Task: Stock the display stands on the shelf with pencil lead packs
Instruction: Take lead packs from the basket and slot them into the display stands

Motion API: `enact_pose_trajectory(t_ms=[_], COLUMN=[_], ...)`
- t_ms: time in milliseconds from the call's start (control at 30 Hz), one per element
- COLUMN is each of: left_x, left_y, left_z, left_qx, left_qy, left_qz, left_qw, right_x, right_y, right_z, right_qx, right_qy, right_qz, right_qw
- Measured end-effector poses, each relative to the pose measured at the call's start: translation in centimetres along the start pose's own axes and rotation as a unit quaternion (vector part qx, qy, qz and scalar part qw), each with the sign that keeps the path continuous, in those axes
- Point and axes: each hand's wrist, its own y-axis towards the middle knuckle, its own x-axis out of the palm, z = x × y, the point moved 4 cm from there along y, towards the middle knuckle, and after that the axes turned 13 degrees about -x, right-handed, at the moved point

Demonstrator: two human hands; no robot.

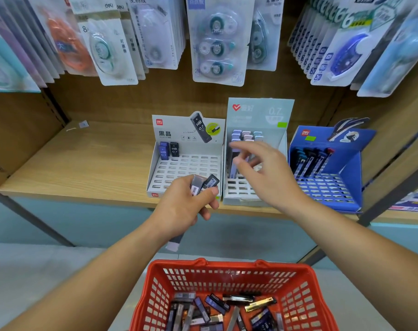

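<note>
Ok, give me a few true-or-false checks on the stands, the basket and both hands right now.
1. The left hand grips several dark pencil lead packs. True.
2. The white cardboard display stand is full. False: only two packs stand in its back left corner.
3. The red plastic basket is empty. False: loose packs lie in it.
4. The blue cardboard display stand is rightmost on the wooden shelf. True.
5. The right hand hovers before the pale grey middle stand. True.

L hand, R hand, both forearms: all bare.
</note>
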Motion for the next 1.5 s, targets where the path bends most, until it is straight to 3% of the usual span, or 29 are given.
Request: enact_pose_trajectory(t_ms=[100, 400, 633, 967, 1100, 1400, 1500], left_x=[1.1, 2.9, 2.1, 2.0, 2.1, 0.0, -1.9], left_y=[-0.7, -2.6, -2.1, -1.6, -1.6, -1.4, -1.5], left_z=[0.5, 1.3, 1.1, 1.8, 1.8, 1.1, 0.2], left_qx=[0.008, 0.026, 0.035, 0.071, 0.074, 0.05, 0.013], left_qy=[0.022, 0.064, 0.066, -0.036, -0.034, -0.003, -0.016], left_qz=[-0.041, -0.108, -0.007, 0.019, 0.014, 0.032, 0.041], left_qw=[0.999, 0.992, 0.997, 0.997, 0.997, 0.998, 0.999], right_x=[0.8, -1.1, -3.3, -1.0, -0.9, 1.5, 2.4], right_y=[-1.6, -4.3, -5.2, -6.0, -6.0, -5.7, -4.5], right_z=[-2.6, -2.1, -0.7, -0.4, 0.0, -1.7, -2.0], right_qx=[0.062, 0.114, 0.146, 0.211, 0.198, 0.15, 0.151], right_qy=[0.171, 0.237, 0.241, 0.317, 0.318, 0.324, 0.293], right_qz=[-0.086, -0.105, -0.01, -0.097, -0.076, -0.155, -0.107], right_qw=[0.979, 0.959, 0.96, 0.92, 0.924, 0.921, 0.938])
